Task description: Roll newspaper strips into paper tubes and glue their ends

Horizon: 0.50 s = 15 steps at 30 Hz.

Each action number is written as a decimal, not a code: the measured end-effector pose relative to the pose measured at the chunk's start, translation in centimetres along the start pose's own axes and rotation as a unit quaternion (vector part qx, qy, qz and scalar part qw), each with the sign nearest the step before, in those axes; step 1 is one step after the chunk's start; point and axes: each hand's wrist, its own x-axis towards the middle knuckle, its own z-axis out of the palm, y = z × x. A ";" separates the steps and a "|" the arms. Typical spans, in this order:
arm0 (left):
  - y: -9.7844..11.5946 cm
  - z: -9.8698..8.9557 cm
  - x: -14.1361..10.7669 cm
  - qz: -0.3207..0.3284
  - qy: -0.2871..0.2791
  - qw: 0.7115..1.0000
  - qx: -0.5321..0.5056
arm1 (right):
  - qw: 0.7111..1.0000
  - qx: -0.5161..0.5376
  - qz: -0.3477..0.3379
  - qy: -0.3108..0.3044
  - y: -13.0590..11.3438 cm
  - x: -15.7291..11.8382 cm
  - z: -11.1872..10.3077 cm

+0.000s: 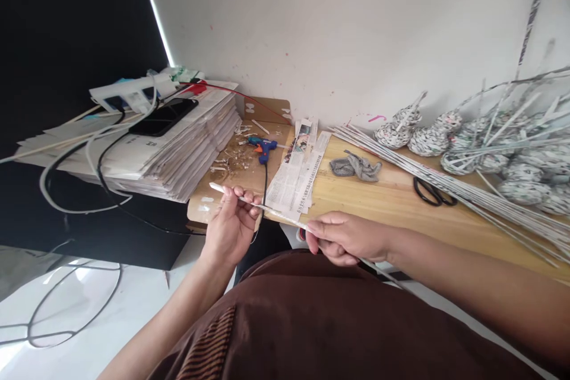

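A long, thin rolled paper stick (282, 215) stretches between my two hands, just above my lap. Near its left end, my left hand (232, 219) pinches it, palm turned up; a short pointed tip sticks out past the fingers. My right hand (341, 236) grips the same stick further along, its fingers closed around it. From under the right hand the stick runs on down to the right, past my forearm. Behind the hands, newspaper strips (307, 175) lie on the table, with a blue glue gun (263, 148) to their left on cardboard.
A tall paper stack (191, 154) at the left carries a phone (164, 117), a power strip (129, 92) and loose cables. A bundle of paper sticks (445, 184), black-handled scissors (434, 192), a grey cloth (356, 166) and several woven paper pieces (430, 138) occupy the right side.
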 end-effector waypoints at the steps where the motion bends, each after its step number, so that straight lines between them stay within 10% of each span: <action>1: 0.1 -0.1 0.0 -0.004 -0.001 1.000 -0.001 | 0.997 0.057 0.031 -0.041 0.1 0.1 -0.2; 6: -0.2 -0.6 0.0 -0.005 0.004 1.000 0.004 | 0.993 -0.114 -0.005 0.039 -0.5 0.6 0.7; 10: -0.4 -0.6 -0.2 -0.012 -0.009 1.000 0.013 | 0.909 -0.348 -0.147 0.176 -0.8 1.1 1.9; 15: -0.5 -0.1 -0.4 -0.041 -0.022 0.999 0.007 | 0.999 -0.001 -0.023 -0.032 0.3 1.8 0.6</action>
